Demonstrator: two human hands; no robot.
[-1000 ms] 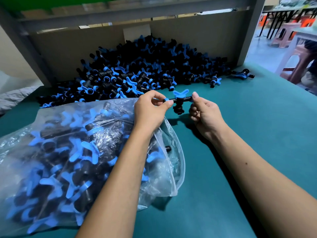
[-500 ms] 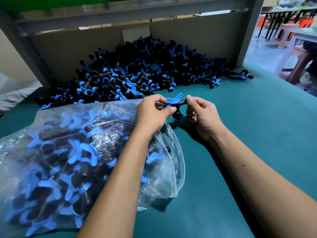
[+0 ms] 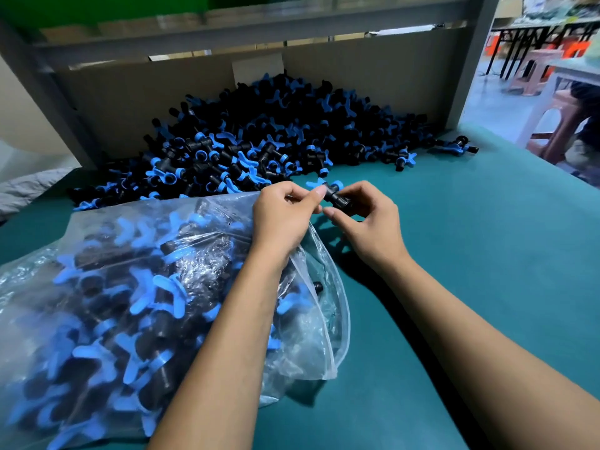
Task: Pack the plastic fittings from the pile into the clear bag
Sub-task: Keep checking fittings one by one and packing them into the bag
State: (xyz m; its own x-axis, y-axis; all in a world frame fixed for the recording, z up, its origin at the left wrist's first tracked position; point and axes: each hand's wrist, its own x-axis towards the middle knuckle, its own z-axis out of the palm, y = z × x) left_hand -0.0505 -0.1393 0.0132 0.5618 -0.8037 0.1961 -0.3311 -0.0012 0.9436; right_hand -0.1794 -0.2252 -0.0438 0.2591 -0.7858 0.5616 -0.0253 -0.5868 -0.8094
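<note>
A large pile of black fittings with blue wing caps [image 3: 276, 138] lies at the back of the table against a cardboard wall. A clear bag [image 3: 107, 306], bulging with the same fittings, lies on its side at the near left, its mouth facing right. Above the bag's mouth my left hand [image 3: 285, 216] and my right hand [image 3: 367, 219] hold one black and blue fitting [image 3: 334, 193] between their fingertips. My left forearm rests across the bag.
The table has a teal cover [image 3: 470, 254]. One stray fitting [image 3: 457, 146] lies at the pile's right end near a grey post [image 3: 470, 60]. Pink stools [image 3: 558, 125] and another table stand beyond the right edge.
Both hands have come closer together and lower with the fitting, which has turned from lying crosswise to pointing more toward the bag's mouth.
</note>
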